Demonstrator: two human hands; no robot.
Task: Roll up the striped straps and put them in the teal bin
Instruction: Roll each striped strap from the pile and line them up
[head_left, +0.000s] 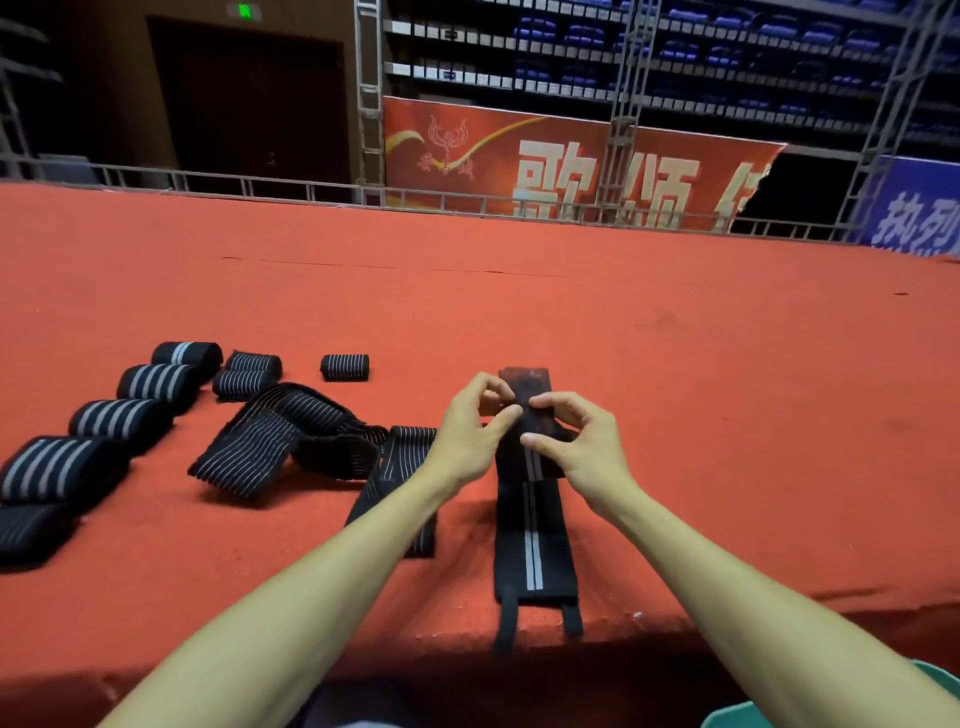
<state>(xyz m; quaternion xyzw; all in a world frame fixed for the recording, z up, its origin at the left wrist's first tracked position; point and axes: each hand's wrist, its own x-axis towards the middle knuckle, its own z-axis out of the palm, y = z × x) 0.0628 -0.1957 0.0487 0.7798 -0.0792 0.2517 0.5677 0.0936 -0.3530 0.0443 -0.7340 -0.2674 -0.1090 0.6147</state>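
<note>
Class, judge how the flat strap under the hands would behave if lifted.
Probably floppy: the strap lies flat, its tabs drooping over the red platform edge. Likely light: left hand and right hand merely pinch it. Unlikely to roll while flat.

Indoor arena: tiered blue seats (675, 52), red banner (519, 150), carpeted stage (675, 338)

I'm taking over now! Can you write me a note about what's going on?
Both the left hand and right hand pinch the far end of a flat striped strap; the roll is barely begun. Several rolled straps lie at the left on the red surface, not binned. Some loose straps wait in the middle. The teal bin is at the lower right; only its edge shows. Left to do: finish this roll, roll the loose ones, bin them all.
</note>
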